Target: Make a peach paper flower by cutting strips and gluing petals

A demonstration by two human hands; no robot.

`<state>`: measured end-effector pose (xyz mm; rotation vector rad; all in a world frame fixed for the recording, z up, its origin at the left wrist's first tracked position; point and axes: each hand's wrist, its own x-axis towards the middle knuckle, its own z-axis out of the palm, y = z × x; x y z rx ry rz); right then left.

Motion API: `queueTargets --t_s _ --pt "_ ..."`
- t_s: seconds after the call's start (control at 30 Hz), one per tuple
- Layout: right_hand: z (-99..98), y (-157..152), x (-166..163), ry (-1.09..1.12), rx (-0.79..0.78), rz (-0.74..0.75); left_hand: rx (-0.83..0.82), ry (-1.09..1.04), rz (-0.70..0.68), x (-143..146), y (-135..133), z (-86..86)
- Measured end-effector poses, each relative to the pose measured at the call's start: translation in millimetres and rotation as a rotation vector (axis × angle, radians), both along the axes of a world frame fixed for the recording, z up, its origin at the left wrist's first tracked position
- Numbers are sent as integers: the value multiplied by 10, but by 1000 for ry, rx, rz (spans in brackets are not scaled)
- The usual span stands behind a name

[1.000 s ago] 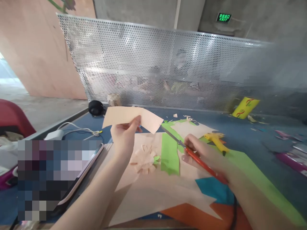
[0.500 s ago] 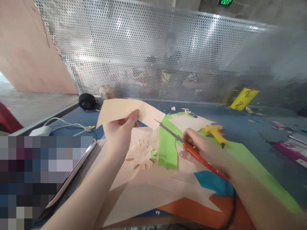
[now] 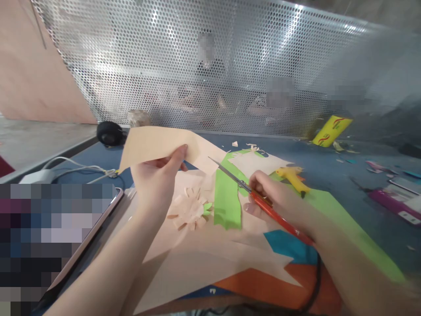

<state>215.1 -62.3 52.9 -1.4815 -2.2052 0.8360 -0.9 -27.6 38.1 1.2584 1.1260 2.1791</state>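
- Shifted a little leftward since a second ago, the peach strip (image 3: 154, 142) hangs above the table's (image 3: 329, 175) left half, its right end at the scissors' (image 3: 245, 186) tips.
- Pinched only along its lower edge, it could flop and skew the cut.
- Left hand (image 3: 156, 186) clamps the strip between thumb and fingers.
- Right hand (image 3: 279, 206) is closed round the red handles, with the blades nearly shut.

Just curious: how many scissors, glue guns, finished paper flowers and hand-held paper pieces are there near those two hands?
Scissors, in the right hand: 1
Yellow glue gun: 1
Peach paper flower: 1
Peach paper piece, in the left hand: 1
Total: 4
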Motion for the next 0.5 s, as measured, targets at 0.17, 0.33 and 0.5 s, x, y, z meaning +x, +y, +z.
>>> queueTargets --t_s 0.17,0.33,0.5 --pt "16 -3 8 -1 -10 -10 -3 9 -1 0 -5 2" --pt "49 -16 -6 -28 -35 -12 -21 18 8 0 -17 2" --pt "58 -21 -21 -31 -45 -12 -42 3 5 3 -20 3"
